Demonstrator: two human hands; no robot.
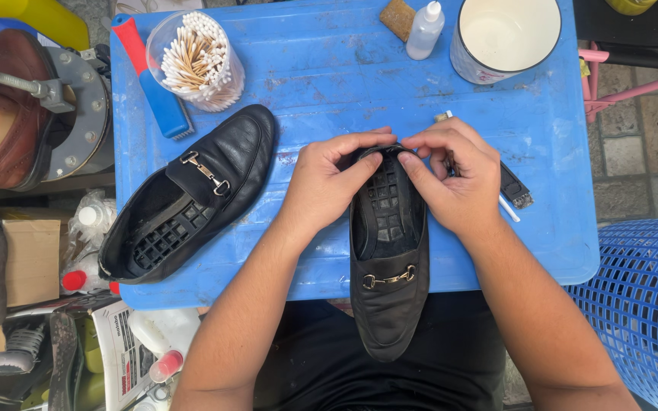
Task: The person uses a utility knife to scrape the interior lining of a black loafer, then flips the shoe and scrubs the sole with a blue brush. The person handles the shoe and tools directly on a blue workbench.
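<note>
Shoe [388,251] at table [329,61] front edge, toe overhanging lap, heel rim pinched by left hand [329,183] and right hand [455,179].
Could tip off the edge if either grip loosens; brush [513,186], seemingly tucked under right hand, could get knocked.

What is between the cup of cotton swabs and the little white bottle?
Nothing, just bare blue table between the swab cup and bottle, in the head view.

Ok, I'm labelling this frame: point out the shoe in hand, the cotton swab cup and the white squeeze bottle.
shoe in hand [388,304], head view, toe upper.
cotton swab cup [196,61], head view, swab heads.
white squeeze bottle [424,32], head view, body.
</note>
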